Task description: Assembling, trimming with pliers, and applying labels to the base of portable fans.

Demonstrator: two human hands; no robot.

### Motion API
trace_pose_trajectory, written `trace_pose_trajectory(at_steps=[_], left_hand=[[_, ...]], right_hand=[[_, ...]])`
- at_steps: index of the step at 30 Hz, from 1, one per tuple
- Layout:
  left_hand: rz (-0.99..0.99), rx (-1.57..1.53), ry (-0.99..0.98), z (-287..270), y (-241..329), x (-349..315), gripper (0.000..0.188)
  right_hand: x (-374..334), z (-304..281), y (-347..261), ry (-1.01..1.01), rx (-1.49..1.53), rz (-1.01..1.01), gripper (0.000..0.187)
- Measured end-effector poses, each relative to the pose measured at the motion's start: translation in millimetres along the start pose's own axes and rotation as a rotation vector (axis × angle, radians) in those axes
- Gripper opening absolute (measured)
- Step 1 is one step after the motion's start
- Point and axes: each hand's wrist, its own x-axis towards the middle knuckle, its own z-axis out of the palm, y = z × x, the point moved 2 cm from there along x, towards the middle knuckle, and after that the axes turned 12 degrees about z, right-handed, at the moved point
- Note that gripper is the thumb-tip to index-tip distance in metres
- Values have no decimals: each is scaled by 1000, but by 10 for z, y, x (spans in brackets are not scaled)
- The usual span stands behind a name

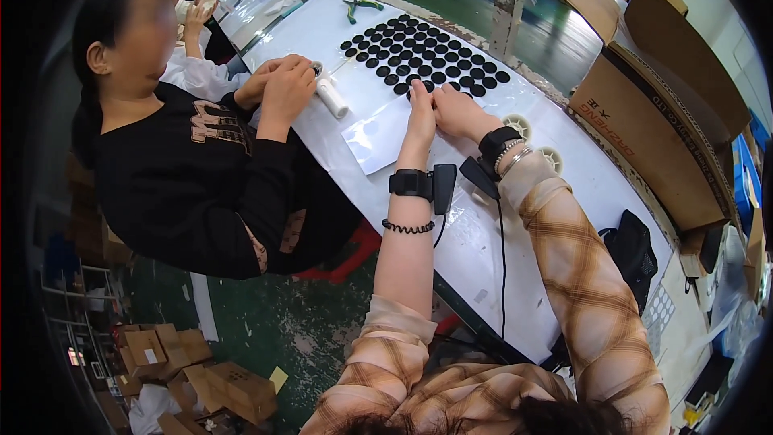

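Note:
My left hand (419,117) and my right hand (464,112) are close together over the white table, at the near edge of rows of black discs (419,46). The fingers of my left hand are pressed together, and those of my right hand are curled in. Whatever lies between them is hidden or too small to make out. A clear plastic sheet (372,143) lies on the table left of my left wrist. Beside my right wrist are two pale, spoked wheel-like parts (518,126), the nearer one partly behind my cuff.
At my left a co-worker's hands (287,89) hold a small part above a white cylinder (332,97). Green-handled pliers (361,8) lie at the table's far end. An open cardboard box (656,133) stands to the right. A black mesh item (630,254) lies near my right forearm.

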Motion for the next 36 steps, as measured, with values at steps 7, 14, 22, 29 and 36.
trace_pose_trajectory(at_steps=[7,14,22,29,36], left_hand=[[-67,1,-29,208,184,-96,102],[14,-76,-68,72,26,-21,99],[-38,-40,4,99,190,-101,101],[8,-95,67,202,289,-142,101],[77,28,187,111,187,-96,83]], right_hand=[[-32,-92,186,59,106,-5,20],[-207,-233,57,155,96,-226,13],[-332,-277,3,207,28,-268,10],[-610,-627,25,268,102,-231,10],[-1701,-1517,-53,269,454,-327,14]])
